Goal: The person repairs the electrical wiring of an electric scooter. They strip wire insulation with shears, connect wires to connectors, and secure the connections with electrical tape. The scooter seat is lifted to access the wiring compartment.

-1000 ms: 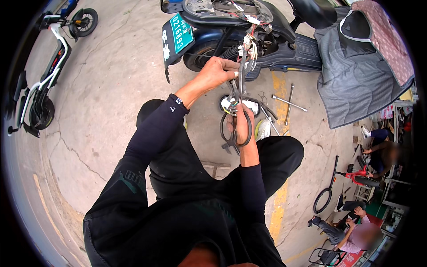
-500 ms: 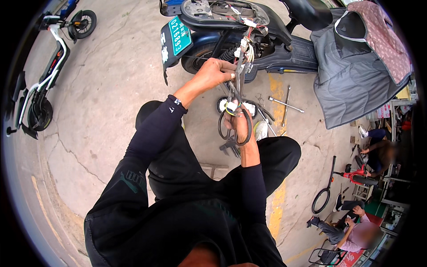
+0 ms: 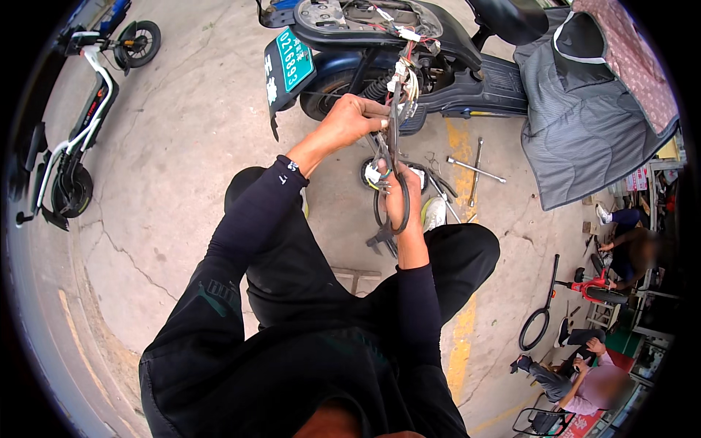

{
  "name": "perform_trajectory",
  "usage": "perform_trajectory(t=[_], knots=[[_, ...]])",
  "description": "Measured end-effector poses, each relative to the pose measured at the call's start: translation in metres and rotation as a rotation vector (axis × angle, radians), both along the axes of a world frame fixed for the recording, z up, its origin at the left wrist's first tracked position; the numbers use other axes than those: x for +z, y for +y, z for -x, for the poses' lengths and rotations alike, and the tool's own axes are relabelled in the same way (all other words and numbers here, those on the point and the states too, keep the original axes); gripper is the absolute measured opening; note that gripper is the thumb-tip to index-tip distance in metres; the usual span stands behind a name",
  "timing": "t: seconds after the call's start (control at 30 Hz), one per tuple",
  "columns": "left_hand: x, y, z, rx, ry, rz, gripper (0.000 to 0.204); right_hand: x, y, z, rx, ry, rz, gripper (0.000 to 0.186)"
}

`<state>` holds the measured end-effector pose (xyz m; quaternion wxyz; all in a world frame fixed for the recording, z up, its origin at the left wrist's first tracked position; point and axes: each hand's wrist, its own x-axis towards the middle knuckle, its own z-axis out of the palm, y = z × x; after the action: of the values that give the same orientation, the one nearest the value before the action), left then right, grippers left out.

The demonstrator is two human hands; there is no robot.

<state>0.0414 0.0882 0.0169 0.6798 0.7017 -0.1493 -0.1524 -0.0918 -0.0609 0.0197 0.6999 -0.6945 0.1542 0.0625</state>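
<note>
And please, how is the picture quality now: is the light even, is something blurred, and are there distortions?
Head view: light soft, no hard-edged shadows on the open concrete; head view: left hand and right hand fairly sharp; head view: blurred patches over the heads of the person in pink and another person; head view: fisheye curvature, with dark corners.
</note>
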Motion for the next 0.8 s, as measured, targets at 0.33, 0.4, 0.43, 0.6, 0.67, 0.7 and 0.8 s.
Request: perform_trajectory(t=[0.33,0.4,0.43,0.6,0.67,0.7,0.8], knots=[[0.001,-0.002,-0.001,0.006,-0.081,-0.102,0.036,0.009,-0.013,-0.019,0.028,0.104,-0.386,0.02],[0.001,0.001,0.001,0.009,-0.033,-0.107,0.035,0.019,-0.006,-0.019,0.007,0.095,-0.268,0.02],[0.003,0.0,0.001,0.013,-0.015,-0.102,0.035,0.028,0.0,-0.017,-0.011,0.085,-0.186,0.02],[-0.001,0.0,0.0,-0.026,-0.029,0.011,0.034,-0.005,-0.003,-0.018,-0.029,-0.154,0.126,0.026],[0.001,0.0,0.001,-0.027,-0.048,0.017,0.032,-0.005,-0.002,-0.017,-0.028,-0.087,0.107,0.027],[0.001,0.001,0.002,-0.02,-0.069,-0.037,0.031,-0.004,-0.002,-0.016,-0.027,-0.054,0.096,0.028],[0.007,0.001,0.002,-0.009,-0.095,-0.119,0.029,-0.001,-0.004,-0.016,-0.015,-0.046,0.045,0.029]])
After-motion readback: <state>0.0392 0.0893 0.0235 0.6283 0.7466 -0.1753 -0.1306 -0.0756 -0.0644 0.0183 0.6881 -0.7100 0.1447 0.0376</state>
